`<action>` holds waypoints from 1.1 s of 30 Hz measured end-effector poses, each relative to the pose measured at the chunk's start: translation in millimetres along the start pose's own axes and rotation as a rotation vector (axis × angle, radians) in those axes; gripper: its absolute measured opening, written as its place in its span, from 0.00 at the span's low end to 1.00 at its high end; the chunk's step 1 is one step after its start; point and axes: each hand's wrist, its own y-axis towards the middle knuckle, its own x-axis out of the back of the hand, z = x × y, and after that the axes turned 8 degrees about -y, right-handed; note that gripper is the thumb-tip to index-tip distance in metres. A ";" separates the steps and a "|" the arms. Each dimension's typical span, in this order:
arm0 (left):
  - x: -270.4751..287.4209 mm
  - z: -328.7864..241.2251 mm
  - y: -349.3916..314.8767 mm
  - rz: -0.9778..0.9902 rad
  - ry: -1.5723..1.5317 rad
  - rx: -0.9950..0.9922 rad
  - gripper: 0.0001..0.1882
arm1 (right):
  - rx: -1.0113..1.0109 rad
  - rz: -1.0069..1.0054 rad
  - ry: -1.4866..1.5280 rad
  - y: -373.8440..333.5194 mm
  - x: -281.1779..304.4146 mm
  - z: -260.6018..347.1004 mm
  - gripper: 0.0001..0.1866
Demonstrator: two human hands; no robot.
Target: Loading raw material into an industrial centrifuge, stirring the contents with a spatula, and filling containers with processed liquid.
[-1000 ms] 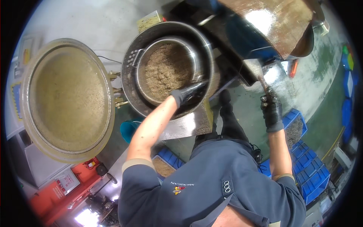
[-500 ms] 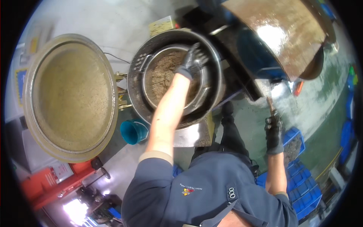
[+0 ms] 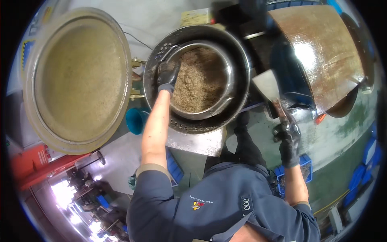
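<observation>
My left hand (image 3: 168, 74), in a dark glove, is closed at the left side of an inner metal pot (image 3: 230, 76), where its handle sits. The inner pot holds brown, crumbly, granular material (image 3: 196, 82) and stands inside a larger round steel drum (image 3: 244, 60) with a perforated wall. My gloved right hand (image 3: 288, 139) is out to the right, wrapped round the handle of a scraper (image 3: 267, 85). Its wide, pale flat blade points up and left, apart from the drum.
A big round lid (image 3: 80, 80) stands open on hinges left of the drum. A teal bucket (image 3: 136, 121) is below the hinges. At the upper right is a wet brown sheet (image 3: 322, 56) over a blue container. A blue crate (image 3: 305, 169) sits by my right forearm.
My left hand has moved from the right part of the inner pot to its left side. The scraper in my right hand has turned, showing its broad blade. The whole view has shifted.
</observation>
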 end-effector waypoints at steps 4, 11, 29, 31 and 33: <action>10.5 -91.5 -32.5 0.090 -0.201 -0.032 0.25 | 0.333 0.198 -0.481 35.6 -5.2 -19.2 0.09; 7.6 -48.1 45.2 0.095 0.286 -0.346 0.24 | 0.847 0.310 -0.962 70.4 -31.2 -17.1 0.24; -31.4 -28.2 104.7 0.306 0.764 -0.266 0.29 | -0.266 -0.465 -0.315 80.0 135.4 -99.0 0.11; -36.7 -27.3 108.7 0.352 0.733 -0.182 0.28 | -0.253 -0.507 -0.297 89.6 141.0 -103.6 0.15; -39.9 -20.1 108.2 0.292 0.816 -0.240 0.28 | -0.257 -0.515 -0.300 99.1 146.5 -109.8 0.15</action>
